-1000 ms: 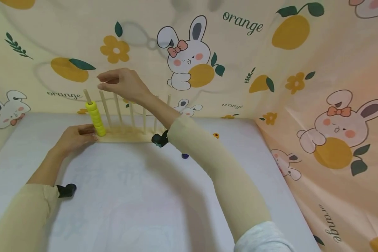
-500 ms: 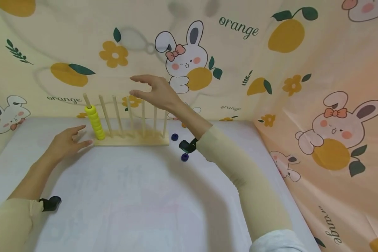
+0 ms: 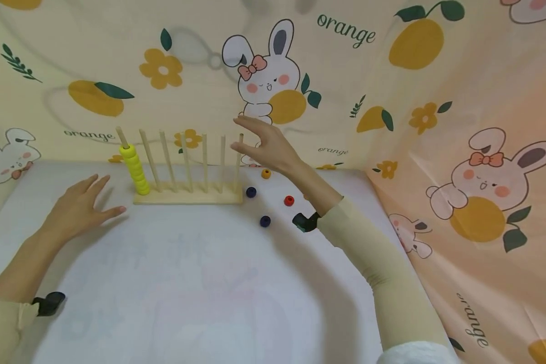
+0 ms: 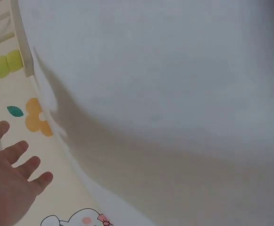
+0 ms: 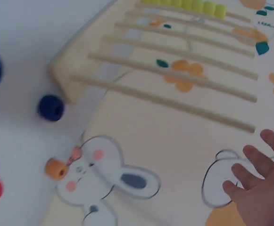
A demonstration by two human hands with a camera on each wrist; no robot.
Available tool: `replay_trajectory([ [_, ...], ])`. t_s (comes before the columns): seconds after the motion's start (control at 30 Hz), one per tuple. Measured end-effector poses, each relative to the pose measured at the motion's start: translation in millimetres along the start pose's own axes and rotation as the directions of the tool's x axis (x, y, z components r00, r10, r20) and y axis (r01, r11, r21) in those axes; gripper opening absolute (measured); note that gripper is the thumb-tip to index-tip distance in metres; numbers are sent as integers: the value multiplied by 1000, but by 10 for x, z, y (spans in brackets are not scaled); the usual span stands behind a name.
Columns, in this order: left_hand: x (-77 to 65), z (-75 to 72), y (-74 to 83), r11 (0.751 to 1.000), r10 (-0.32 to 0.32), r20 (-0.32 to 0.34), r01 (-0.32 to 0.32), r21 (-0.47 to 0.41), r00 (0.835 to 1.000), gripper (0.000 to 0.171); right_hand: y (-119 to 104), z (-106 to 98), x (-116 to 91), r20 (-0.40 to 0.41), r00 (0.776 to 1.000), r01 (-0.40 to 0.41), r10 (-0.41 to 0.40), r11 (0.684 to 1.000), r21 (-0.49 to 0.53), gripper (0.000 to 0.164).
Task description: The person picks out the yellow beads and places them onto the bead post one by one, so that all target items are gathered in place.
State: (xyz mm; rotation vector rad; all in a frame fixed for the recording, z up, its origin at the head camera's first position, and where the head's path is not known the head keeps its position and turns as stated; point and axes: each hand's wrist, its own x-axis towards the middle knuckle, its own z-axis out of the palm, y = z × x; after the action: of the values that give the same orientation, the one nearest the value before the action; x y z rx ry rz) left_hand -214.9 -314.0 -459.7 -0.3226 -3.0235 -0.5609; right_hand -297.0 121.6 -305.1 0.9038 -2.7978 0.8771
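Note:
A wooden peg rack [image 3: 188, 198] with several upright dowels stands at the back left of the table. Its leftmost dowel carries a stack of yellow beads [image 3: 135, 170]; the other dowels are bare. My left hand [image 3: 75, 210] hovers left of the rack, fingers spread, holding nothing; in the left wrist view its fingers reach apart below the yellow beads. Raised by the rack's right end is my right hand [image 3: 270, 146], thumb and fingers apart and nothing between them. In the right wrist view its fingers [image 5: 257, 160] show near the tip of the rightmost dowel.
Loose beads lie right of the rack: a dark blue bead [image 3: 251, 192] by its end, another dark blue bead [image 3: 265, 221] nearer, a red bead [image 3: 289, 200] and an orange bead [image 3: 266, 174] farther back. A patterned cloth [image 3: 346, 101] rises behind the table [image 3: 186, 283].
My left hand has let go of the rack's left end and drawn back left. My right hand has swung from above the left dowels to the right end, uncovering beads.

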Motion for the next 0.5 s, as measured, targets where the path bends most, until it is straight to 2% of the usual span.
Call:
replay_trajectory([
  [0.23,-88,1,-30,998,-4,-2,4,70,1000,100,247,-69,-358,4,1000,-29,29,995,-93,69],
  [0.5,-225,-79,-50,993,-72,5,71,95,997,105,575,-53,-759,29,993,-111,117,982,-155,75],
])
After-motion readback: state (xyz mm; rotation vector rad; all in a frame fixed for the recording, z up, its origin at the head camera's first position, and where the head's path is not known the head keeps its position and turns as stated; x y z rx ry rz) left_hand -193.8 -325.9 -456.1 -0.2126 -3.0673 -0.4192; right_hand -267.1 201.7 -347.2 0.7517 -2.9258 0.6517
